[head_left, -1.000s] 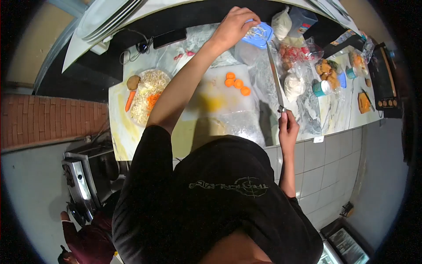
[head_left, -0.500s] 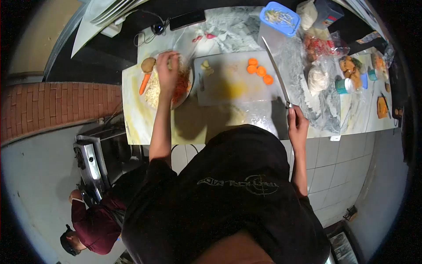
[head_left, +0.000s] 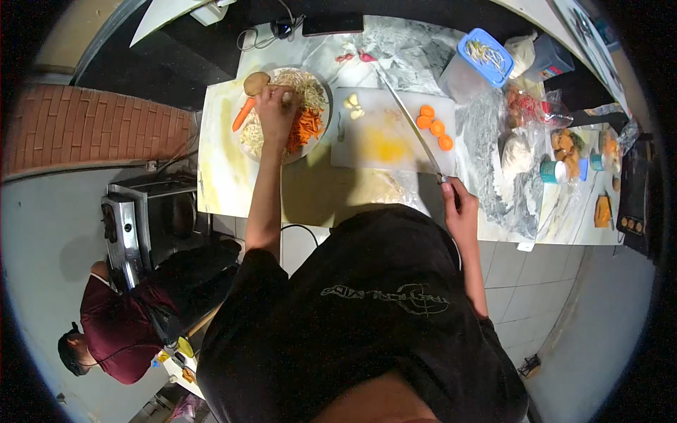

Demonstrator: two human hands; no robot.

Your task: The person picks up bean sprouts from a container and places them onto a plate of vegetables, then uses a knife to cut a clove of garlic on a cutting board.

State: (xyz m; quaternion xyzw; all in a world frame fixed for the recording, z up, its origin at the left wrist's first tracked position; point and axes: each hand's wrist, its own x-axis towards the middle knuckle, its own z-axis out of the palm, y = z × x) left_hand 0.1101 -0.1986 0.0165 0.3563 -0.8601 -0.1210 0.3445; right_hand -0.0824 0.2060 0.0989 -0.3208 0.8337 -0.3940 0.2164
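My right hand (head_left: 460,208) is closed round the handle of a long knife (head_left: 416,128), whose blade slants over the right part of the white cutting board (head_left: 384,156). Several carrot slices (head_left: 437,127) lie on the board right of the blade, and pale garlic pieces (head_left: 354,106) at its left. My left hand (head_left: 276,113) is over the plate (head_left: 326,106) of shredded vegetables, fingers bent together; whatever they hold is too hidden to name. Orange shreds (head_left: 307,127) lie beside it, with a whole carrot (head_left: 244,113) and a brown potato (head_left: 256,83) at the plate's left edge.
A blue-rimmed tub (head_left: 486,56), bagged food (head_left: 518,154) and a white-lidded jar (head_left: 553,172) stand at the right. A dark phone (head_left: 333,24) and cable lie at the back. Another person (head_left: 123,331) in a maroon top is at the lower left, near a stove (head_left: 125,233).
The knife has swung left, its blade now over the board instead of beside it. My left hand remains over the plate, less blurred. The view has shifted, and the other person appears farther left.
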